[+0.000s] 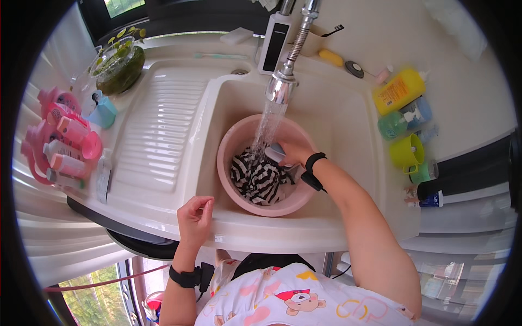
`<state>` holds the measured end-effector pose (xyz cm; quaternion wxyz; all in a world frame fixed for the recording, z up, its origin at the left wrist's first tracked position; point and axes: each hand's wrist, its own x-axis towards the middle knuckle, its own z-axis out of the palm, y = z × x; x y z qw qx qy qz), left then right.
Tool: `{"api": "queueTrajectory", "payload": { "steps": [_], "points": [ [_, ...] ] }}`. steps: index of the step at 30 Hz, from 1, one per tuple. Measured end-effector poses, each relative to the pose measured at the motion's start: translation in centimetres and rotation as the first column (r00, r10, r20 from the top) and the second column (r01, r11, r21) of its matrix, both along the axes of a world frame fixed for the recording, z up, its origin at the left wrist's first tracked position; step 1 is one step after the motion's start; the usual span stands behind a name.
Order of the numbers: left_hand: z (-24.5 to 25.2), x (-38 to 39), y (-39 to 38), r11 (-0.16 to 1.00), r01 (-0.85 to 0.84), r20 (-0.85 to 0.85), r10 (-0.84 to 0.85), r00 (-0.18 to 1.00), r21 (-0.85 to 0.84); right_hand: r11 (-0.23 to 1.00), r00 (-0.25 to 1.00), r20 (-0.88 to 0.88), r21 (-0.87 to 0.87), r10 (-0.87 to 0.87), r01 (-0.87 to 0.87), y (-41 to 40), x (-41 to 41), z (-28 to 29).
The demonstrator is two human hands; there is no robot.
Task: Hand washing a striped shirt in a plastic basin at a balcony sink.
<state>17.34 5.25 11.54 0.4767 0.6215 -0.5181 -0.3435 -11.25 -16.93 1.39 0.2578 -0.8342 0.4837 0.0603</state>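
Observation:
Inside the sink, a pink plastic basin (227,188) holds a wet black-and-white striped cloth (261,179). Water (269,122) pours onto the cloth from a chrome faucet head (281,86). My right hand (297,153) reaches into the basin and grips a small grey-and-white object (275,153), possibly a scrub brush; its underside is hidden. Near the sink's front rim, left of the basin, my left hand (195,218) is loosely curled, with nothing visible in it.
A ribbed washboard (161,118) adjoins the sink (346,118) on the left. Pink bottles (73,128) and a glass bowl with plants (120,69) line the left side. On the right ledge stand a yellow bottle (399,91), a green mug (401,153) and several other containers.

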Motion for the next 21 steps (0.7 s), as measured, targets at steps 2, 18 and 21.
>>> {"api": "queueTrajectory", "payload": {
  "steps": [2, 18, 21],
  "points": [
    [0.4, -0.1, 0.1, 1.000, 0.020, 0.010, -0.020, 1.000, -0.001, 0.996, 0.999, -0.031, -0.084, 0.027, -0.030, 0.3, 0.0, 1.2],
    [0.5, -0.3, -0.2, 1.000, 0.025, -0.023, -0.025, 0.999, 0.012, 0.995, 0.982, -0.170, -0.077, -0.080, 0.068, 1.0, 0.1, -0.2],
    [0.3, -0.2, -0.1, 1.000, 0.023, -0.020, -0.023, 1.000, 0.008, 0.997, 0.968, -0.248, -0.050, 0.037, -0.051, 1.6, -0.3, -0.4]
  ]
}}
